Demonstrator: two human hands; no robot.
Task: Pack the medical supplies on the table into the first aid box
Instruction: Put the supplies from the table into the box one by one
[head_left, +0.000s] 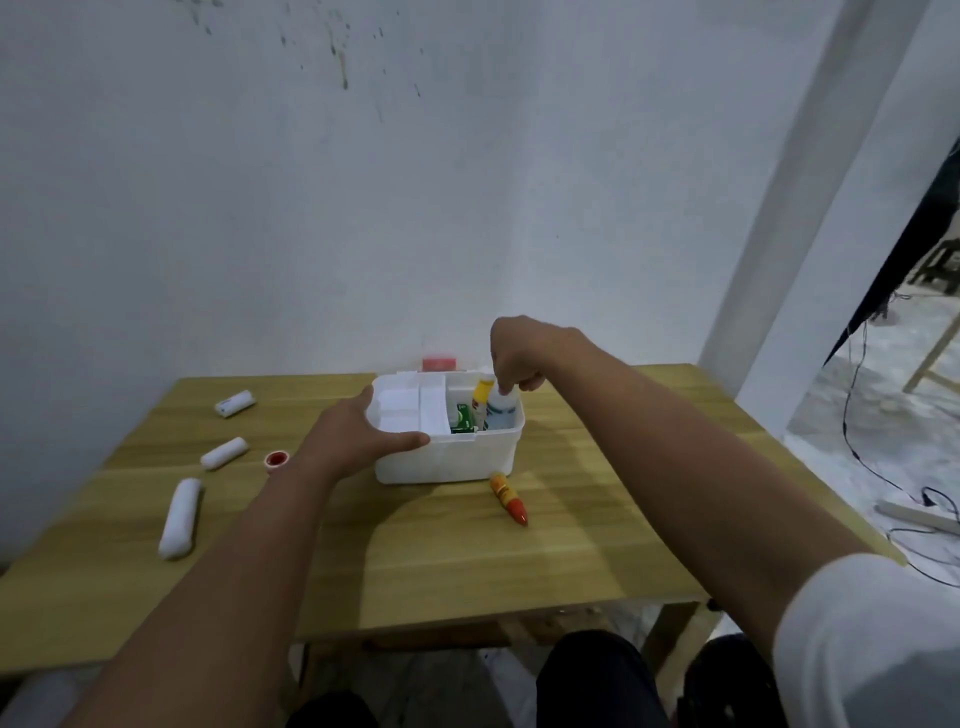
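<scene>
A: Right hand (511, 358) first. Grip state?

B: Fingers pinched down over the cap of a white bottle (503, 410); the bottle stands upright in the right compartment of the first aid box (447, 460). Whether the fingers are clamped on it or merely touching the cap, I cannot tell for sure, but they look closed on it.

A: Left hand (363, 434)?

B: Spread flat, thumb along the near rim, fingers over the left rim of the box. Steadying it, not carrying anything.

A: Box contents so far?

B: Same right compartment: a yellow-capped bottle (482, 392) just left of the white one, and a green packet (464, 418) on the near left side. The left compartments look white and bare, as far as can be seen. A red-trimmed piece (439, 364), probably the lid, shows behind the far rim.

A: Still out on the tabletop (597, 519)?

B: Orange-tipped yellow tube (508, 498) lying just off the near right corner of the box. To the left: three white rolls, far (235, 404), middle (224, 453) and near (180, 517), and a small red-centred tape roll (277, 459).

A: Progress?

B: Judged under halfway. Three items in, five loose, lid not yet closed.
</scene>
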